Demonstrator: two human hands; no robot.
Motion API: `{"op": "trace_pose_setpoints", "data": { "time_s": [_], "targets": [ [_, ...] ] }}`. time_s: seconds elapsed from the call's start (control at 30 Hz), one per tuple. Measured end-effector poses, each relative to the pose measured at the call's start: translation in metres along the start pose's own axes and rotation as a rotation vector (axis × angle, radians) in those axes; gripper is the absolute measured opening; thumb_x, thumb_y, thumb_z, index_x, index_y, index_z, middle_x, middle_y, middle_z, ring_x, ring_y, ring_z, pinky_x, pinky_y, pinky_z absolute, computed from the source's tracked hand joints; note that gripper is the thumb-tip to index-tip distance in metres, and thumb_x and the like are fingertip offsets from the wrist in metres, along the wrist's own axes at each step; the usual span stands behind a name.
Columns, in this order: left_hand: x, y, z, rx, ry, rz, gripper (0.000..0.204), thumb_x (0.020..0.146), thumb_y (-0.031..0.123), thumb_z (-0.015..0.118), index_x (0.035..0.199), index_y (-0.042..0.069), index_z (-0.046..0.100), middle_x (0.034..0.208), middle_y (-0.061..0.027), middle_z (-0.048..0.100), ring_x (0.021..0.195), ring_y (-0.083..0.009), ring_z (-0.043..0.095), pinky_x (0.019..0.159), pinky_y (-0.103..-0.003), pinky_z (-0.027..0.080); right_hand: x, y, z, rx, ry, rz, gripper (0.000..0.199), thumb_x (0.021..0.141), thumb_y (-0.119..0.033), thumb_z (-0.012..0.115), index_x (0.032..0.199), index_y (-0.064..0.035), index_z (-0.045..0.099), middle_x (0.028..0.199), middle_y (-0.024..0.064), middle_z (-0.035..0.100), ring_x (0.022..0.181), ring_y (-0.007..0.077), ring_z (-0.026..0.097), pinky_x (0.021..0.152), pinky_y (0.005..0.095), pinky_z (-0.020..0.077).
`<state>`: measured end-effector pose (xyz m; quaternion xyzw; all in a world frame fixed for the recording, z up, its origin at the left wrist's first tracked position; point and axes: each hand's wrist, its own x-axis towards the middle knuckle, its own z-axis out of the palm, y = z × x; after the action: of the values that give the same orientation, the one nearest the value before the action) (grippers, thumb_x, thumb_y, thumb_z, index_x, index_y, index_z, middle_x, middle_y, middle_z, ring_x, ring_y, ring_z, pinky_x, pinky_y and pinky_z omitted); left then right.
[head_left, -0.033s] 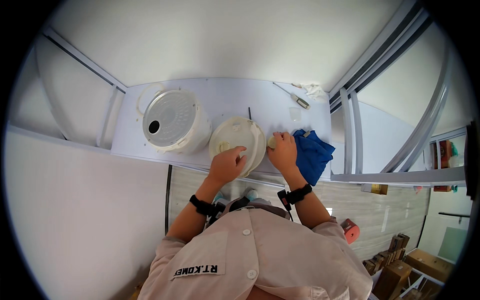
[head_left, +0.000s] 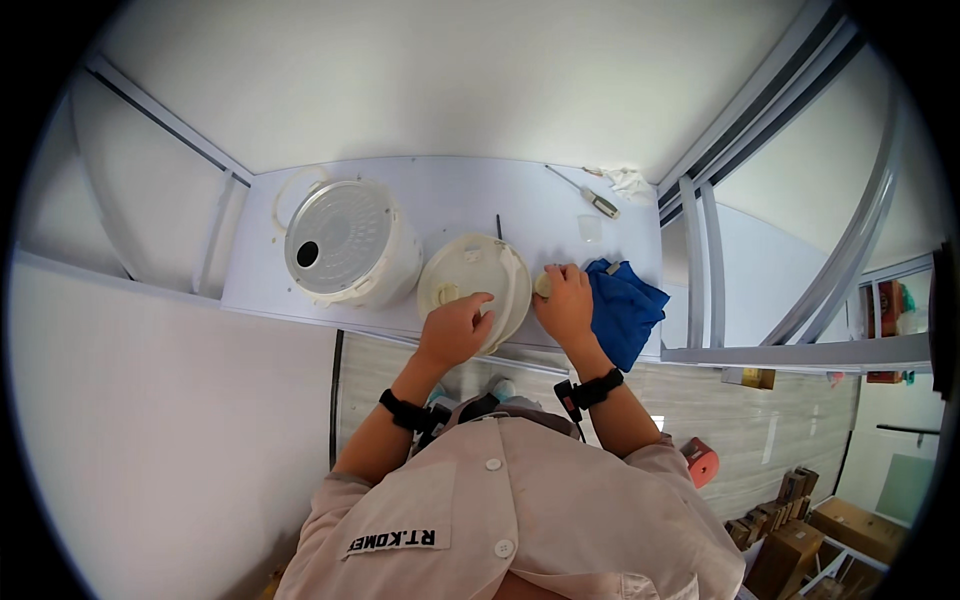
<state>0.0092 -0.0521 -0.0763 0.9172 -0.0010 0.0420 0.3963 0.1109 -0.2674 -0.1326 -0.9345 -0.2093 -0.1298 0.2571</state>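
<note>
A round cream lid (head_left: 480, 272), looking like a rice cooker's, lies at the table's near edge with a curved strip along its right side. My left hand (head_left: 457, 328) rests on its near left part, fingers curled against it, beside a small yellowish round fitting (head_left: 446, 293). Just right of the lid, my right hand (head_left: 566, 305) has its fingers closed round a small cream round cap (head_left: 543, 286). A blue cloth (head_left: 628, 310) lies against the right side of that hand. To the left stands a white rice cooker body (head_left: 402, 262), topped by a silver perforated plate (head_left: 345, 235).
Behind the lid lies a thin dark rod (head_left: 499, 227). A screwdriver (head_left: 600, 203), a small clear piece (head_left: 590, 229) and crumpled white tissue (head_left: 632, 184) are at the back right. Metal frame posts (head_left: 700, 262) stand at the table's right end. Cardboard boxes (head_left: 788, 560) sit on the floor.
</note>
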Motion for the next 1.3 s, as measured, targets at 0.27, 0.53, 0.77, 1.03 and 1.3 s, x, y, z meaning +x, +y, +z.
{"op": "trace_pose_setpoints", "data": {
  "time_s": [0.27,0.53,0.77,1.03,1.3],
  "targets": [
    [0.004,0.006,0.001,-0.079,-0.016,-0.063,0.032,0.097,0.022,0.070,0.126,0.008,0.070,0.078,-0.0088,0.071,0.070,-0.0281,0.068,0.068,-0.039,0.054,0.009,-0.035,-0.043,0.376,0.013,-0.018,0.053,0.076,-0.003,0.084,0.126,-0.0030,0.068,0.120,0.0163,0.059,0.105,0.0380,0.065,0.091,0.0429,0.0555],
    [-0.003,0.012,-0.011,-0.497,0.081,-0.147,0.032,0.106,0.018,0.063,0.132,0.001,0.067,0.090,-0.0094,0.070,0.073,-0.0166,0.065,0.070,-0.032,0.053,0.005,-0.071,-0.045,0.885,-0.182,-0.026,0.056,0.082,0.001,0.087,0.133,-0.0041,0.065,0.130,0.0105,0.056,0.118,0.0228,0.064,0.098,0.0365,0.0563],
    [-0.016,-0.007,-0.023,-0.624,0.117,-0.135,0.026,0.108,0.016,0.060,0.124,-0.002,0.069,0.097,-0.0128,0.073,0.079,-0.0158,0.067,0.073,-0.032,0.055,0.004,-0.087,-0.024,1.031,-0.313,-0.042,0.056,0.085,0.001,0.084,0.135,-0.0036,0.060,0.130,0.0103,0.057,0.121,0.0227,0.063,0.103,0.0362,0.0563],
    [-0.031,-0.037,-0.039,0.078,0.222,0.110,0.019,0.095,0.011,0.073,0.112,0.004,0.075,0.102,-0.0104,0.073,0.088,-0.0307,0.069,0.076,-0.039,0.057,0.000,-0.095,-0.007,0.796,-0.351,-0.053,0.034,0.077,0.007,0.060,0.110,-0.0033,0.060,0.109,0.0149,0.060,0.101,0.0323,0.061,0.082,0.0430,0.0544],
    [-0.037,-0.073,-0.031,0.178,0.172,0.221,0.017,0.090,0.012,0.074,0.106,0.007,0.078,0.102,-0.0056,0.070,0.101,-0.0302,0.065,0.087,-0.042,0.055,-0.002,-0.121,-0.001,0.284,-0.302,-0.231,0.016,0.074,-0.004,0.068,0.088,-0.0100,0.064,0.094,0.0077,0.062,0.096,0.0334,0.060,0.080,0.0451,0.0495]
  ]
}}
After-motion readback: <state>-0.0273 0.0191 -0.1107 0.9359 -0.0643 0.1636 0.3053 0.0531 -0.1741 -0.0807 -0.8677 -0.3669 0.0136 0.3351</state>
